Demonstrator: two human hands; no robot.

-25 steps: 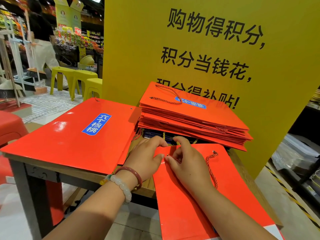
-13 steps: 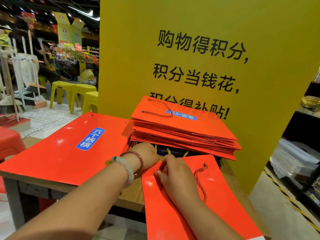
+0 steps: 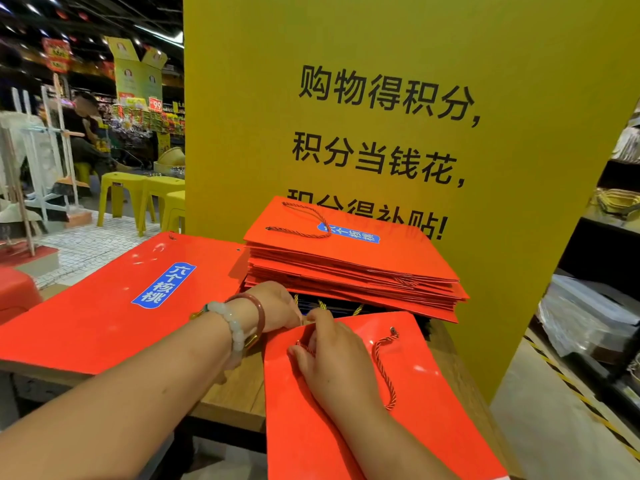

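My right fingers (image 3: 317, 323) pinch the cord (image 3: 384, 368) at the top edge of the bag (image 3: 433, 410) lying under them. My left hand (image 3: 273, 308) has slid up behind that edge, grip hidden. The cord end is probably threading through now.

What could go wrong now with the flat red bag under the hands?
The red bag hangs far over the table at its near edge, so it may slide off if released. The right hand pinches the cord handle; a hard pull might tear the paper hole. The left hand sits close to the stack of bags and could knock it.
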